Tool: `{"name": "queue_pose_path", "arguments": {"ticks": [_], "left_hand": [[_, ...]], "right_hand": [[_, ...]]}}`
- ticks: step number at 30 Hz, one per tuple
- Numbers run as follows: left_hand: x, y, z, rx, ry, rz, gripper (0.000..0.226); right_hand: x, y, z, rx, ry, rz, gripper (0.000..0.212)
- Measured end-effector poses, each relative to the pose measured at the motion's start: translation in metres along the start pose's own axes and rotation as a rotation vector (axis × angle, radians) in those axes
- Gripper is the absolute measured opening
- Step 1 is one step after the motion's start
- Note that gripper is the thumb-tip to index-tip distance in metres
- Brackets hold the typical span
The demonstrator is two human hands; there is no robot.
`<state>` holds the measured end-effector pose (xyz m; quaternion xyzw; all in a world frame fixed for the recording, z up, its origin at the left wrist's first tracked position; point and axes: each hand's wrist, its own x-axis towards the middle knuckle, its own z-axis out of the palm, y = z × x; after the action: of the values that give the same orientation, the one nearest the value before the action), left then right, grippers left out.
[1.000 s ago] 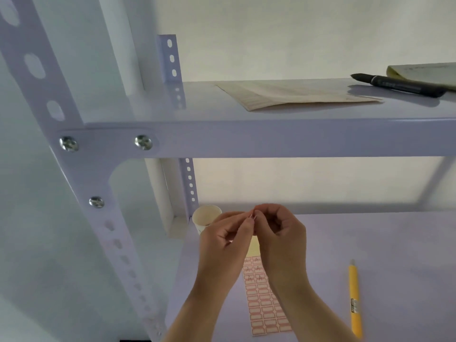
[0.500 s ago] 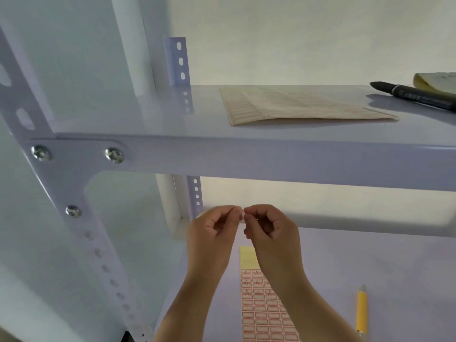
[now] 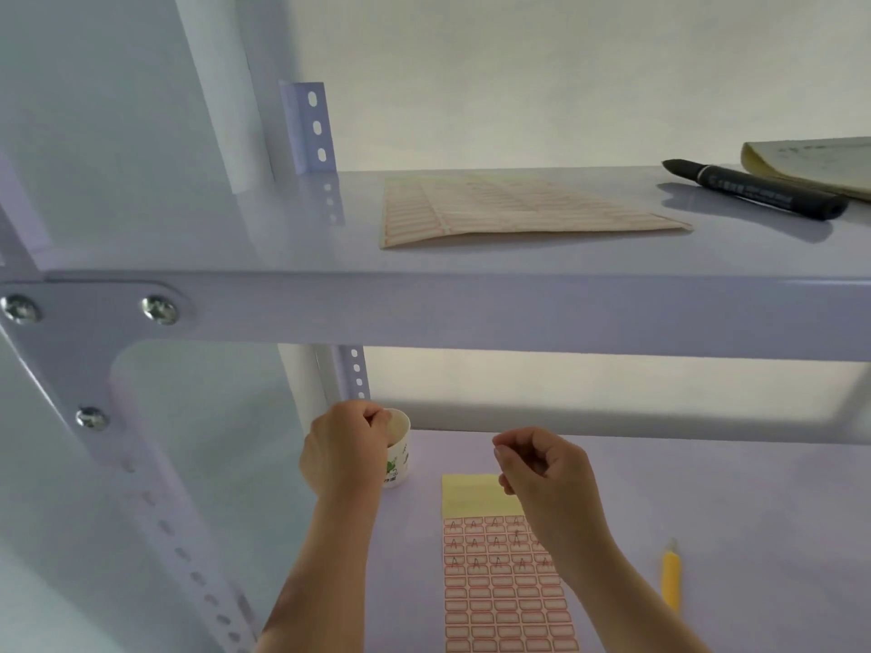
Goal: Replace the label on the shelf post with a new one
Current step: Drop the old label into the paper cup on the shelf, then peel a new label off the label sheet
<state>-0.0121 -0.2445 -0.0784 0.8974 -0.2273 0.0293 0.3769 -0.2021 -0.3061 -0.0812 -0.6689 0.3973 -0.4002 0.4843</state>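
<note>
Two hands: both work under the upper shelf (image 3: 471, 308), over the lower shelf (image 3: 707, 511), apart from each other.
Left hand (image 3: 341, 452): raised at the paper cup (image 3: 399, 445), fingers curled and pinched just over its rim; likely dropping a peeled scrap into it, though nothing shows between the fingers.
Right hand (image 3: 542, 468): lifted above the label sheet (image 3: 506, 586), thumb and forefinger pressed together at the tip; something tiny and pale may sit there, probably a label, but I cannot tell for sure.
Cup: stands at the back left of the lower shelf, seemingly as a bin for waste.
Label sheet: lies flat below the right hand, top rows marked with a letter, its yellow backing bare at the far end where labels are gone.
Shelf post (image 3: 155, 525): the near left upright, slanting down through the view; a small pale patch low on it may be a label, too blurred to say.
Spare items: a yellow knife (image 3: 670, 577) right of the sheet; another sheet (image 3: 509, 209), a black marker (image 3: 754, 188) and a pad (image 3: 820, 164) on the upper shelf.
Wrists: both bent upward, forearms rising from the bottom edge.
</note>
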Motion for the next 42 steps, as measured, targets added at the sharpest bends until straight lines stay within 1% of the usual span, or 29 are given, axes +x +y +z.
{"name": "queue_pose_path", "arguments": {"ticks": [3, 6, 8, 10, 13, 15, 18, 21, 24, 28, 33, 34, 36, 37, 39, 40, 42], "left_hand": [[0.0, 0.003, -0.001, 0.029, 0.006, 0.051, 0.024], [-0.016, 0.01, -0.007, -0.064, 0.036, 0.206, 0.021], [-0.038, 0.014, -0.007, -0.122, 0.005, 0.311, 0.021], [-0.061, 0.013, -0.001, -0.072, -0.127, 0.327, 0.021], [-0.087, 0.003, 0.018, 0.145, -0.373, 0.309, 0.024], [-0.095, -0.001, 0.028, 0.241, -0.459, 0.313, 0.028], [-0.091, -0.002, 0.034, 0.198, -0.485, 0.275, 0.034], [-0.083, -0.004, 0.034, -0.005, -0.543, 0.146, 0.046], [-0.083, -0.007, 0.035, -0.176, -0.565, 0.04, 0.055], [-0.082, -0.013, 0.038, -0.24, -0.537, 0.04, 0.051], [-0.078, -0.018, 0.033, -0.328, -0.502, 0.003, 0.04], [-0.077, -0.019, 0.032, -0.4, -0.517, -0.024, 0.037], [-0.075, -0.018, 0.027, -0.645, -0.604, -0.119, 0.025], [-0.075, -0.015, 0.023, -0.742, -0.637, -0.146, 0.018], [-0.074, -0.01, 0.015, -0.814, -0.61, -0.113, 0.009], [-0.075, -0.005, 0.01, -0.829, -0.588, -0.084, 0.008], [-0.077, 0.006, -0.001, -0.867, -0.558, -0.024, 0.01]], "right_hand": [[0.001, 0.008, -0.01, -0.026, 0.03, 0.026, 0.016], [0.003, 0.018, -0.021, -0.115, 0.048, 0.054, 0.019], [0.004, 0.025, -0.028, -0.229, 0.047, 0.085, 0.022], [0.004, 0.034, -0.033, -0.397, 0.011, 0.121, 0.024], [0.0, 0.047, -0.033, -0.624, -0.066, 0.186, 0.02], [-0.003, 0.053, -0.029, -0.69, -0.073, 0.192, 0.024], [-0.005, 0.055, -0.023, -0.68, -0.066, 0.184, 0.027], [-0.007, 0.058, -0.02, -0.604, -0.056, 0.195, 0.029], [-0.01, 0.057, -0.022, -0.467, -0.021, 0.21, 0.027], [-0.011, 0.056, -0.021, -0.302, -0.008, 0.227, 0.024], [-0.016, 0.047, -0.027, 0.045, 0.038, 0.221, 0.03], [-0.016, 0.044, -0.029, 0.097, 0.036, 0.22, 0.03], [-0.015, 0.038, -0.036, 0.159, 0.028, 0.217, 0.029], [-0.014, 0.035, -0.039, 0.168, 0.031, 0.205, 0.027], [-0.012, 0.029, -0.043, 0.127, 0.043, 0.152, 0.024], [-0.012, 0.026, -0.043, 0.054, 0.056, 0.101, 0.022], [-0.011, 0.018, -0.042, -0.233, 0.117, -0.081, 0.016]]}}
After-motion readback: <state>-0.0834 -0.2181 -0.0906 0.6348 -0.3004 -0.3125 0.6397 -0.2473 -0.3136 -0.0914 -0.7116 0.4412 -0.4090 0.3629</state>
